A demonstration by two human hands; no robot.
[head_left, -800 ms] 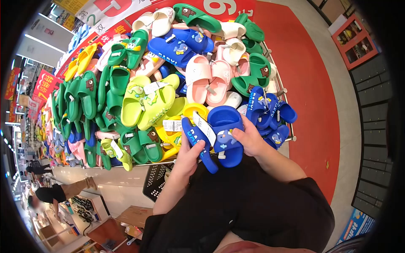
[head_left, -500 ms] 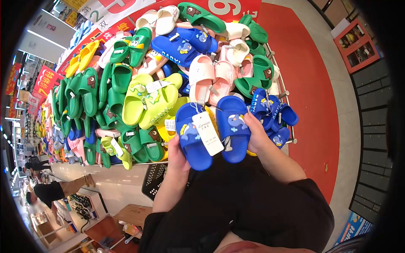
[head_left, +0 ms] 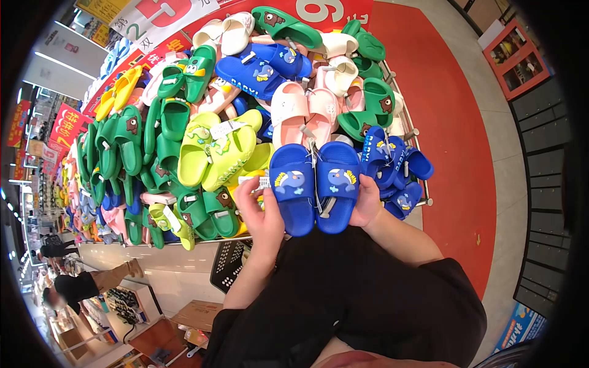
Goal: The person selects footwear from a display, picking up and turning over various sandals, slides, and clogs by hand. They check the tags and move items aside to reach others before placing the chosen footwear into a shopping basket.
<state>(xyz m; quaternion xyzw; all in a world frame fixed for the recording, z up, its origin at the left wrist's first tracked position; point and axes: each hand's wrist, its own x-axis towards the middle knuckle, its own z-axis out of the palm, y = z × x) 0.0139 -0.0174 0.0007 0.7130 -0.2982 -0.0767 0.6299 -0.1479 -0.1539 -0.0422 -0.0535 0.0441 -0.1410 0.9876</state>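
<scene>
Blue slides are facing me side by side before the pile; my right hand is pinching one outer edge, my left hand is spreading thumb and fingers at the other. "BABY" is showing on another pair nearby.
</scene>
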